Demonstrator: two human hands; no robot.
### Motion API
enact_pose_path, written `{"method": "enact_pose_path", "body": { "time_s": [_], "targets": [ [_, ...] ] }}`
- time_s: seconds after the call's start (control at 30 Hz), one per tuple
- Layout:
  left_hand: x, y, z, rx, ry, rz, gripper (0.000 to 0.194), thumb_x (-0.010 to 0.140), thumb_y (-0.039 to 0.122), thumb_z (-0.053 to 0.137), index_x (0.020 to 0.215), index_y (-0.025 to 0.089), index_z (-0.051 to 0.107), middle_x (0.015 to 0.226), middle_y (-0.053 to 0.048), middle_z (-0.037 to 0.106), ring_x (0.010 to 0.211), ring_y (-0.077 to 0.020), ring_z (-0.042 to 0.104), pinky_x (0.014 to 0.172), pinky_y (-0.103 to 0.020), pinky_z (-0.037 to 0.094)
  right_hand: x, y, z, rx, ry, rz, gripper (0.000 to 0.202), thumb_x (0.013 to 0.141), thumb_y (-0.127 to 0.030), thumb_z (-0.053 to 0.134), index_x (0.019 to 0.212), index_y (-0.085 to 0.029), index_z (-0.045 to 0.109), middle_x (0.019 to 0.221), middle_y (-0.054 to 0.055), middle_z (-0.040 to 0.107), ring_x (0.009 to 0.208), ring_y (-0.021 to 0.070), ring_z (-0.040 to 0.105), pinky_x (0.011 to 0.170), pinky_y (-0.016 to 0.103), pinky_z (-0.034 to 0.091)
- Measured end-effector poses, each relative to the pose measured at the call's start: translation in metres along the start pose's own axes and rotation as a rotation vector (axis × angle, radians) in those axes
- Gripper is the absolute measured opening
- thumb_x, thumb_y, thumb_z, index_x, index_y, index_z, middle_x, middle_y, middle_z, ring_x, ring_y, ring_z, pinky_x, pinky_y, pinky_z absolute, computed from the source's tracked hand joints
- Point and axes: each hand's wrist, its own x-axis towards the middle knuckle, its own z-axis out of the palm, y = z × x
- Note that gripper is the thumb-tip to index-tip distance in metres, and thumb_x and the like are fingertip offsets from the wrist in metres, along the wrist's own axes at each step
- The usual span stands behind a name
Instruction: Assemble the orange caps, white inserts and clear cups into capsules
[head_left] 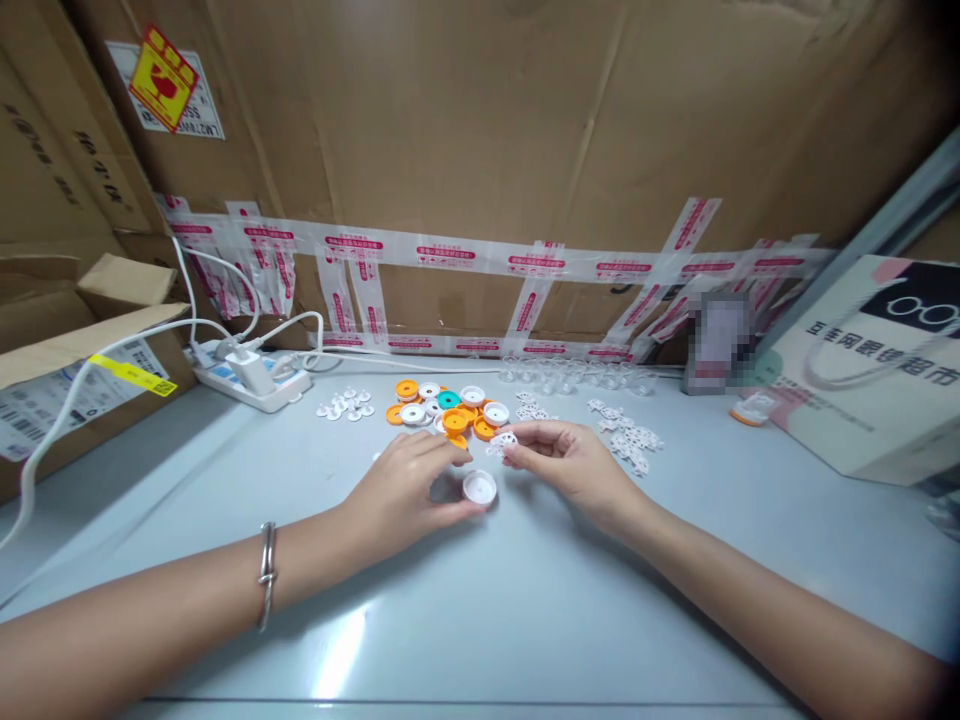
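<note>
My left hand [409, 482], a bracelet on its wrist, has thumb and fingers apart; the thumb tip is at the edge of a white round cup [480, 488] on the table. My right hand [574, 465] pinches a small white cut-out piece [505, 443] between thumb and fingers, just above and to the right of the cup. Behind both hands lies a pile of round caps: orange ones [454, 421], white ones [496, 413] and a teal one [448, 400].
White pegs [349, 404] lie left of the pile, flat white pieces [634, 440] to the right, clear round parts [570, 376] behind. A power strip [262, 385] with cables stands back left, beside an open carton [90, 390]. A paper bag [862, 370] stands right.
</note>
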Motion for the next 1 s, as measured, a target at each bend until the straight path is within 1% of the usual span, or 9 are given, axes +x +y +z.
{"method": "enact_pose_path", "body": {
  "time_s": [0.07, 0.17, 0.27, 0.4, 0.53, 0.73, 0.83, 1.0],
  "targets": [
    [0.0, 0.002, 0.001, -0.019, -0.073, -0.042, 0.036, 0.072, 0.044, 0.067, 0.096, 0.017, 0.059, 0.095, -0.007, 0.065, 0.087, -0.0229, 0.057, 0.076, -0.034, 0.04, 0.001, 0.0, -0.001, -0.042, 0.01, -0.034, 0.033, 0.066, -0.034, 0.07, 0.094, -0.019, 0.064, 0.084, 0.002, 0.067, 0.076, 0.0135, 0.062, 0.076, 0.03, 0.049],
    [-0.001, 0.004, 0.004, -0.072, -0.127, -0.085, 0.031, 0.075, 0.04, 0.065, 0.096, 0.018, 0.059, 0.09, -0.005, 0.064, 0.084, -0.0207, 0.055, 0.073, -0.032, 0.041, 0.0, -0.002, 0.001, -0.086, 0.005, -0.085, 0.028, 0.066, -0.033, 0.071, 0.088, -0.019, 0.061, 0.079, 0.0, 0.066, 0.074, 0.0132, 0.062, 0.073, 0.029, 0.05],
    [0.0, 0.003, 0.007, -0.147, -0.118, -0.114, 0.023, 0.079, 0.035, 0.061, 0.095, 0.018, 0.06, 0.088, -0.004, 0.061, 0.081, -0.0176, 0.054, 0.071, -0.029, 0.041, -0.001, -0.003, 0.004, -0.12, -0.037, -0.116, 0.02, 0.07, -0.033, 0.068, 0.082, -0.019, 0.062, 0.085, 0.001, 0.067, 0.08, 0.0153, 0.063, 0.077, 0.03, 0.05],
    [0.003, 0.001, 0.008, -0.215, -0.093, -0.147, 0.019, 0.079, 0.031, 0.059, 0.094, 0.019, 0.06, 0.088, -0.002, 0.06, 0.081, -0.0159, 0.054, 0.071, -0.026, 0.041, 0.0, 0.0, 0.005, -0.145, -0.07, -0.156, 0.016, 0.074, -0.03, 0.065, 0.086, -0.019, 0.065, 0.093, 0.002, 0.069, 0.089, 0.0168, 0.064, 0.084, 0.032, 0.048],
    [0.005, 0.001, 0.009, -0.285, -0.085, -0.154, 0.018, 0.08, 0.027, 0.058, 0.095, 0.018, 0.061, 0.085, -0.001, 0.059, 0.075, -0.0131, 0.054, 0.065, -0.023, 0.041, 0.002, 0.006, 0.007, -0.163, -0.123, -0.154, 0.018, 0.076, -0.029, 0.063, 0.091, -0.02, 0.067, 0.096, 0.003, 0.07, 0.091, 0.0178, 0.064, 0.086, 0.034, 0.048],
    [0.004, 0.001, 0.011, -0.313, -0.075, -0.162, 0.022, 0.08, 0.028, 0.058, 0.099, 0.018, 0.062, 0.084, -0.001, 0.059, 0.072, -0.0123, 0.053, 0.063, -0.022, 0.041, 0.002, 0.01, 0.011, -0.242, -0.101, -0.195, 0.018, 0.076, -0.027, 0.062, 0.091, -0.02, 0.069, 0.096, 0.004, 0.069, 0.09, 0.0189, 0.064, 0.085, 0.035, 0.048],
    [0.005, 0.001, 0.011, -0.313, -0.07, -0.155, 0.021, 0.079, 0.027, 0.059, 0.098, 0.018, 0.062, 0.083, -0.001, 0.059, 0.071, -0.0118, 0.053, 0.062, -0.021, 0.04, 0.002, 0.007, 0.011, -0.277, -0.106, -0.236, 0.018, 0.078, -0.026, 0.061, 0.093, -0.022, 0.069, 0.096, 0.004, 0.069, 0.091, 0.0184, 0.064, 0.085, 0.034, 0.048],
    [0.006, 0.001, 0.011, -0.304, -0.068, -0.144, 0.019, 0.079, 0.024, 0.058, 0.097, 0.018, 0.062, 0.08, 0.0, 0.058, 0.069, -0.0114, 0.051, 0.061, -0.021, 0.04, 0.0, 0.006, 0.011, -0.4, -0.106, -0.332, 0.018, 0.08, -0.022, 0.058, 0.094, -0.023, 0.069, 0.097, 0.004, 0.069, 0.092, 0.0184, 0.062, 0.086, 0.035, 0.047]
  ]
}}
